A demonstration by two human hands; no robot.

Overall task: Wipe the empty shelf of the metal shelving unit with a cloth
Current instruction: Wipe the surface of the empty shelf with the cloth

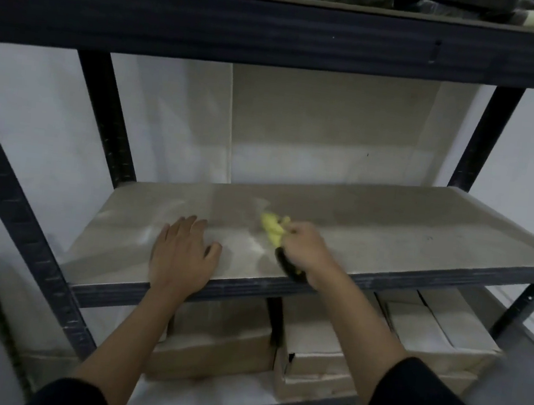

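The empty shelf (pixel 389 229) is a pale board in a dark metal frame, at chest height across the middle of the view. My right hand (pixel 307 248) is closed on a yellow cloth (pixel 273 226) with a dark part under the wrist, and presses it on the shelf near the middle front. The cloth is blurred. My left hand (pixel 183 252) lies flat on the shelf by its front edge, fingers spread, to the left of the cloth and apart from it.
Dark metal uprights (pixel 105 117) stand at the corners, and a front beam (pixel 278 30) of the upper shelf crosses overhead with dark bags on it. Cardboard boxes (pixel 220 340) fill the shelf below. A pale wall lies behind.
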